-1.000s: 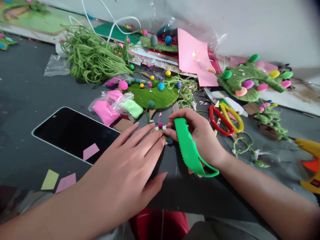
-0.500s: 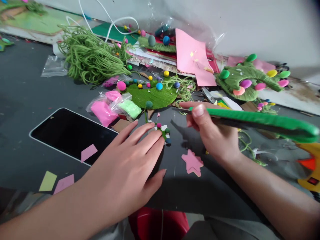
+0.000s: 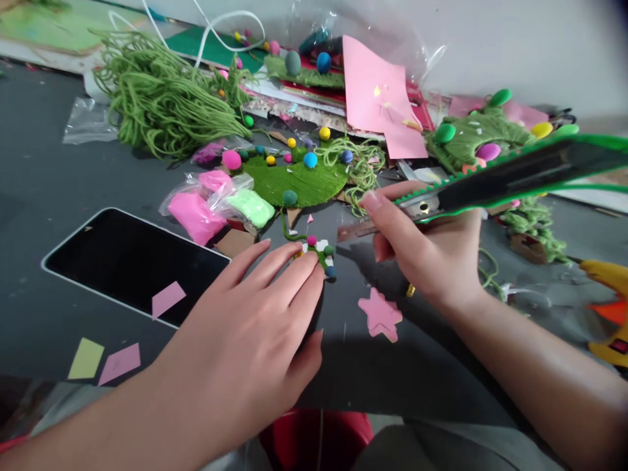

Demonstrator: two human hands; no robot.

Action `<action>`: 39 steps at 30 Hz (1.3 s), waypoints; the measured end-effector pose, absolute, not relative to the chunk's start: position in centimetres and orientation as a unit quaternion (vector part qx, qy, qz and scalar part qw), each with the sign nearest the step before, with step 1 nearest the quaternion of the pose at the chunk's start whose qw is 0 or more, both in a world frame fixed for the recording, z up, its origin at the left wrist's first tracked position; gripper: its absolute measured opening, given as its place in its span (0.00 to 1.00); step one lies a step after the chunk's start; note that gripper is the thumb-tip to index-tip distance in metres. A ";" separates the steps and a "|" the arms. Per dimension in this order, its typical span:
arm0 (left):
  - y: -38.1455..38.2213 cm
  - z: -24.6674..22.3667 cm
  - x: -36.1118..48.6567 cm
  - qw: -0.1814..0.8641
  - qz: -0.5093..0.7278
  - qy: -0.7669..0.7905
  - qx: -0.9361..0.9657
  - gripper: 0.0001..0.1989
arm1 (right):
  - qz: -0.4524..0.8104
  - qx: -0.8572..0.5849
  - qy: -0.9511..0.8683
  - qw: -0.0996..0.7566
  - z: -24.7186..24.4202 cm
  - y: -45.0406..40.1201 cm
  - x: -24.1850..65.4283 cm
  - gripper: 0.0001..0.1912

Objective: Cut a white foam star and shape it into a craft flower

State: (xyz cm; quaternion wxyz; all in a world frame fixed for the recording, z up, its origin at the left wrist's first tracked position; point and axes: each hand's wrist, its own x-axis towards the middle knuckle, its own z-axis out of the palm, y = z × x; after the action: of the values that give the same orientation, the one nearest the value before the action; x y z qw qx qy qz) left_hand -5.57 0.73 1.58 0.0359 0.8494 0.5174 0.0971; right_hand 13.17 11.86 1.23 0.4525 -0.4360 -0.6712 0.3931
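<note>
The left hand [image 3: 255,333] lies flat on the dark grey table [image 3: 59,176], fingers stretched and spread, the fingertips pressing a small flower piece [image 3: 318,252] made of white petals, a thin green stem and tiny pink, green and blue balls. The right hand [image 3: 432,258] is closed around a green plastic cutter [image 3: 510,176] with a toothed edge, thumb on top near its metal blade, which points toward the flower piece and hangs just above it.

Near the flower piece, toward the person, lies a flat pink star [image 3: 380,317] of soft foam. To the left of the flower piece rests a glossy black phone [image 3: 122,258], face up, with a pink paper scrap on its screen. Just beyond the flower piece sit clear bags of pink and pale green clay [image 3: 220,206], then a round green mat [image 3: 294,180] wound from yarn and dotted with small coloured balls. Farther left of the mat is a loose, stringy heap of green yarn [image 3: 161,104]. A creased pink sheet [image 3: 377,98] leans behind the mat, against a plain pale wall [image 3: 490,39]. Small paper bits lie along the table's near edge.
</note>
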 end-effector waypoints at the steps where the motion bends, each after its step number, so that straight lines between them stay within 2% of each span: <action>1: 0.6 1.5 -5.5 0.034 0.095 0.518 0.849 0.24 | 0.390 -0.436 -0.672 0.453 1.2 11.9 13.1 0.15; 7: 0.2 1.2 -5.0 0.015 0.084 0.517 0.851 0.30 | 0.442 -0.389 -0.704 0.397 0.8 12.0 13.6 0.07; 10: 0.1 1.1 -4.9 0.000 0.088 0.508 0.857 0.31 | 0.416 -0.376 -0.738 0.375 0.7 12.2 14.0 0.05; 15: 0.2 1.0 -4.9 -0.012 0.095 0.502 0.860 0.30 | 0.351 -0.358 -0.800 0.328 0.9 12.2 14.2 0.07; 19: 0.2 1.1 -5.0 -0.004 0.098 0.504 0.858 0.29 | 0.322 -0.360 -0.815 0.321 1.0 11.8 14.1 0.08; 30: 0.4 1.1 -5.3 0.020 0.099 0.503 0.859 0.29 | 0.350 -0.390 -0.803 0.283 1.5 10.9 13.8 0.10; 39: 0.5 1.2 -5.4 0.021 0.103 0.499 0.860 0.29 | 0.348 -0.393 -0.806 0.275 1.5 10.7 13.5 0.07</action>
State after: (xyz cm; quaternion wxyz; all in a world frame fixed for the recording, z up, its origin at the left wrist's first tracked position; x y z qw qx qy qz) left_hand -5.37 0.47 1.24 0.0214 0.8600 0.4994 0.1030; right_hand 13.49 10.71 1.51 0.2747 -0.3932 -0.8057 0.3477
